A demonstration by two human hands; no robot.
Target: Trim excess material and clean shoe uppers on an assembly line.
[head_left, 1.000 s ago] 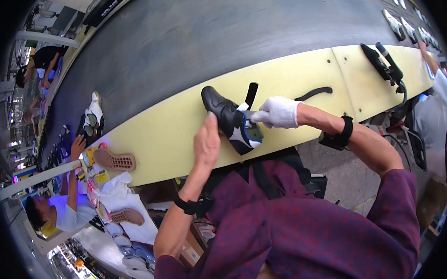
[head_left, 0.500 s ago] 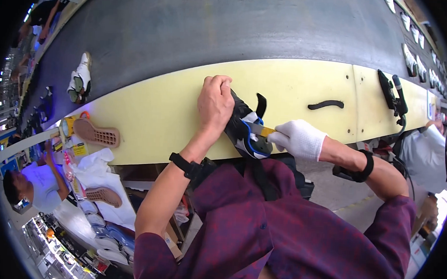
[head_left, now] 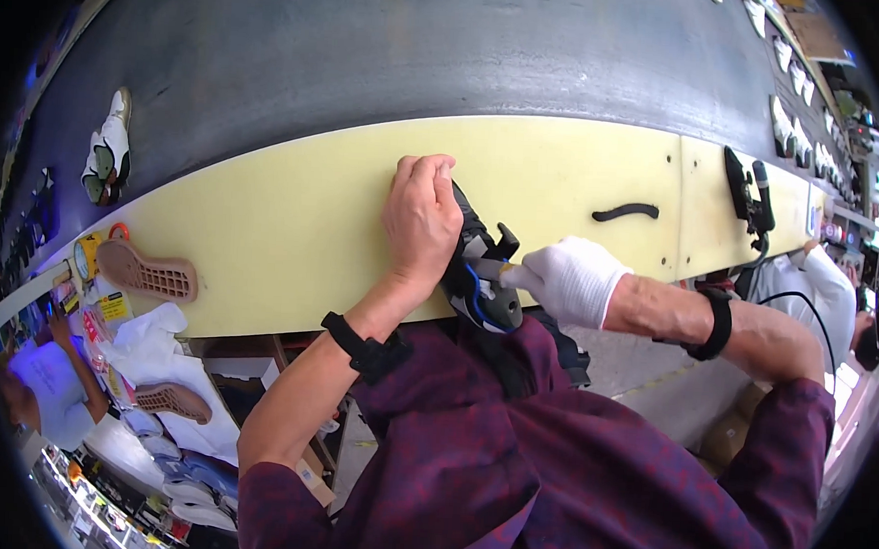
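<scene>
A black shoe (head_left: 476,220) with a blue-edged opening lies at the near edge of the pale yellow worktop. My bare left hand (head_left: 421,215) is wrapped over its far end, with the fingertips mostly hidden. My right hand (head_left: 575,280), in a white knit glove, is closed round the yellow handle of a flat metal-bladed tool (head_left: 486,268). The blade lies at the shoe's blue-edged opening, and part of it is hidden there. A black strap-like piece (head_left: 506,242) sticks up from the shoe beside the blade. A dark grey piece (head_left: 500,308) shows at the shoe's near end.
A curved black strip (head_left: 626,212) lies right of my hands on the worktop (head_left: 294,239). A black clamp-like device (head_left: 754,200) with a cable stands farther right. Brown soles (head_left: 145,270) sit at left. Beyond runs a grey conveyor belt (head_left: 371,46) carrying a white shoe (head_left: 109,147). Other people are on both sides.
The view has shifted slightly. My gloved right hand has moved left and closer to the shoe, with less of the yellow handle showing. My left hand keeps its hold on the shoe.
</scene>
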